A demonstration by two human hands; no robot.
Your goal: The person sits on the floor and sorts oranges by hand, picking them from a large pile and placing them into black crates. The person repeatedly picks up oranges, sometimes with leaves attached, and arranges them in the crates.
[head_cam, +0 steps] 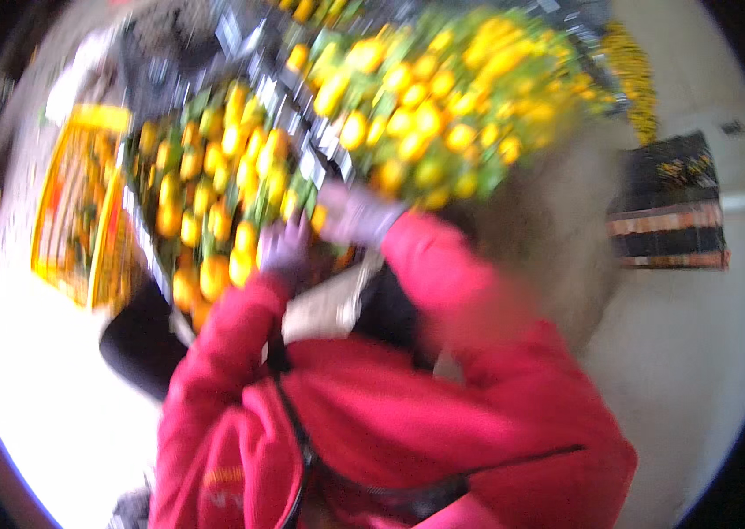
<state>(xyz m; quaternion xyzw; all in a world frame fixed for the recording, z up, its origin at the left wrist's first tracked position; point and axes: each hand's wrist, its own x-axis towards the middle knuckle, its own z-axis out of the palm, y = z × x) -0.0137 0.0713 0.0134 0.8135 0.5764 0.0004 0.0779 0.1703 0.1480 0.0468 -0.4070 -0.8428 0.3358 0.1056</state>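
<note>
My left hand (285,246), in a pale purple glove, rests at the near right side of a dark crate (159,270) full of small orange citrus fruits (214,159) with green leaves. Its fingers point away from me over the fruit. Just to its right is my right hand (360,213), in a similar glove, beside the crate's right edge. An orange fruit (319,218) shows between the two hands. Motion blur hides whether either hand grips anything. A larger heap of citrus fruit with leaves (412,112) lies beyond my right hand.
A yellow plastic crate (107,244) holding some fruit stands on the left. Stacked dark crates (667,198) are at the right on the pale floor (677,344). More yellow-orange fruit (630,79) lies farther back. A dark leg (141,330) is below the crate at left.
</note>
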